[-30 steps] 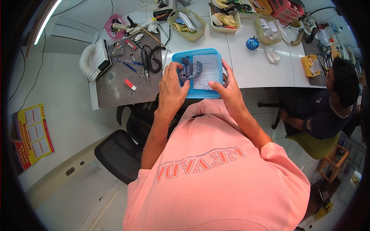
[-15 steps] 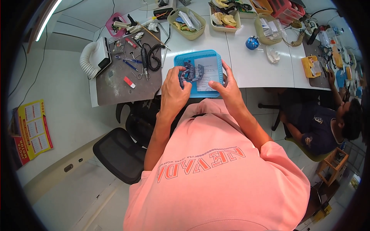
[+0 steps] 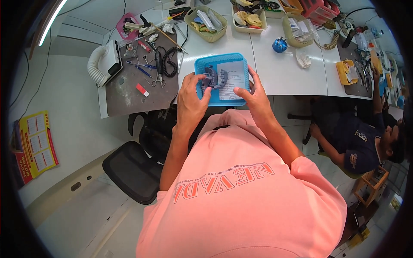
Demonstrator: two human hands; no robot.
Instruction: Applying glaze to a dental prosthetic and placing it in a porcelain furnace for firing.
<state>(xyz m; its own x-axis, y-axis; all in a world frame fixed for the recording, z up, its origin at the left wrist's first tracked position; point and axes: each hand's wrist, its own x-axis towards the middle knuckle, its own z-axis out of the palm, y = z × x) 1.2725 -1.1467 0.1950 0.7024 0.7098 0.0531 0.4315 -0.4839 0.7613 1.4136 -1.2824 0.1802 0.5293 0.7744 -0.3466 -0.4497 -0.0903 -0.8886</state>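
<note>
A blue plastic basket (image 3: 234, 102) sits at the table's front edge, in front of me. Grey dental models (image 3: 222, 80) lie inside it, beside and partly over a printed paper slip (image 3: 232, 69). My left hand (image 3: 189, 96) reaches over the basket's left rim, its curled fingers and thumb closed about the leftmost dental model. Part of that model is hidden by the fingers. At the right wall, my right hand (image 3: 256, 96) grips the basket, fingers along the outside and thumb over the near right corner.
Left of the basket, a dark work mat (image 3: 129, 96) carries a handpiece (image 3: 159, 69), scissors and a red-and-white block (image 3: 142, 90). Filled baskets (image 3: 211, 36) line the back. A blue ball (image 3: 279, 44) stands to the right. Further right, a person (image 3: 357, 137) sits working.
The left thumb and fingers have shifted slightly over the dental models, and the leftmost model has moved a little. The right hand keeps its place on the basket.
</note>
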